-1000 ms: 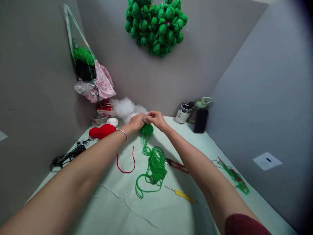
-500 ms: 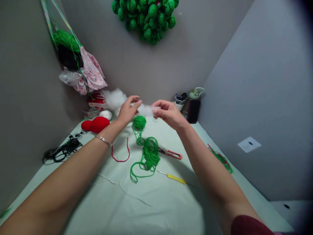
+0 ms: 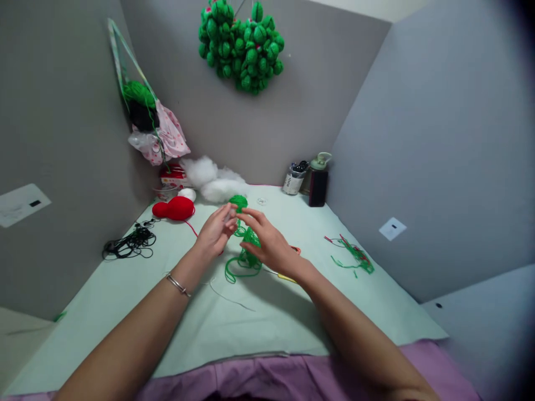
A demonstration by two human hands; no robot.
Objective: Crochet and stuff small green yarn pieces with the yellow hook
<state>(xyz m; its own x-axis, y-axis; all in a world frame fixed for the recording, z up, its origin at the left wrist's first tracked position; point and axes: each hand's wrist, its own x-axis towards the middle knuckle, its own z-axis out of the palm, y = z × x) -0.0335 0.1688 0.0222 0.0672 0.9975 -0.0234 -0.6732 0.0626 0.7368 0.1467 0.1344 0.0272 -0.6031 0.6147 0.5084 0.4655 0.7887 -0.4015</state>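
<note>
Left of the green ball we count one tangle of black cord (image 3: 132, 243), one red bundle (image 3: 174, 208), one white ball (image 3: 186, 195) and one heap of white stuffing (image 3: 217, 188), the heap just behind the green ball (image 3: 238, 201) on its left. We have two hands in front of it: our left hand (image 3: 214, 229) pinches a small pale tuft, and our right hand (image 3: 270, 240) is spread, thumb apart, fingertips close to the tuft; we cannot tell if they touch it. One loose green skein (image 3: 252, 256) lies on the ball's near side. Rightward of it we count one jar (image 3: 293, 182), one bottle (image 3: 321, 161), one phone (image 3: 318, 188) and one pile of scraps (image 3: 357, 257). Walls close the desk (image 3: 288, 323) left, behind and right; open room lies in front of the ball, toward the near edge, and between our right hand and the scraps.
</note>
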